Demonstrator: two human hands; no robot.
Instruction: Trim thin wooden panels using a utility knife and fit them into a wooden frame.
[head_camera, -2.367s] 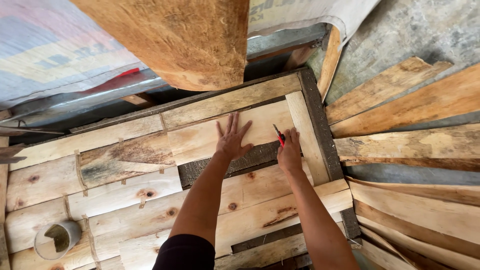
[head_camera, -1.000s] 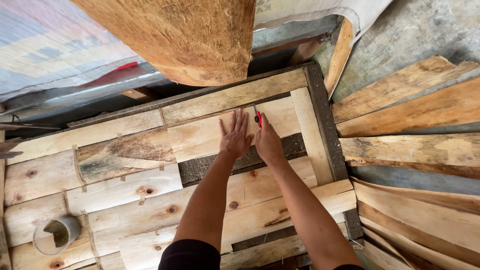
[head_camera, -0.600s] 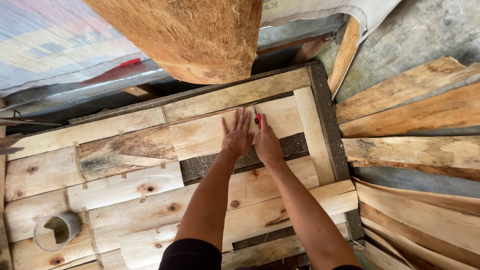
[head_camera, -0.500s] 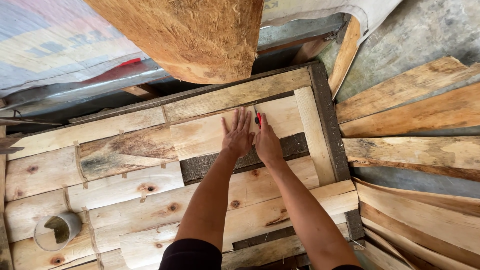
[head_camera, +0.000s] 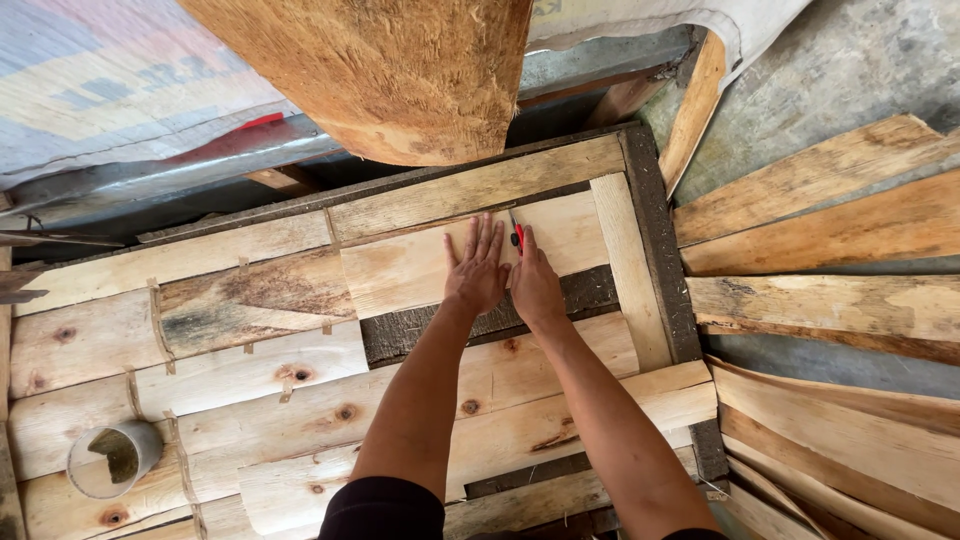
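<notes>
- A rough wooden worktop (head_camera: 250, 400) of pale planks nailed side by side fills the view, with a dark weathered frame along its far and right edges.
- A short pale board (head_camera: 420, 265) lies near the far right corner of the worktop, just inside the frame, with a dark gap along its near edge.
- The left hand (head_camera: 477, 268) presses flat on that board, fingers spread wide and pointing toward the far edge, holding nothing.
- The right hand (head_camera: 535, 285) rests just beside it, touching the same board, its fingers closed around a red pencil (head_camera: 517, 234) whose tip stands against the wood.
- A pale upright slat (head_camera: 630, 270) borders the board on the right.
- A short grey pipe piece (head_camera: 112, 460) sits near the near left corner of the worktop.
- Loose wooden offcuts (head_camera: 830, 220) are stacked beyond the right edge.
- A large rough-sawn log end (head_camera: 390, 70) hangs over the far edge, with a woven plastic sheet (head_camera: 90, 90) behind it.
</notes>
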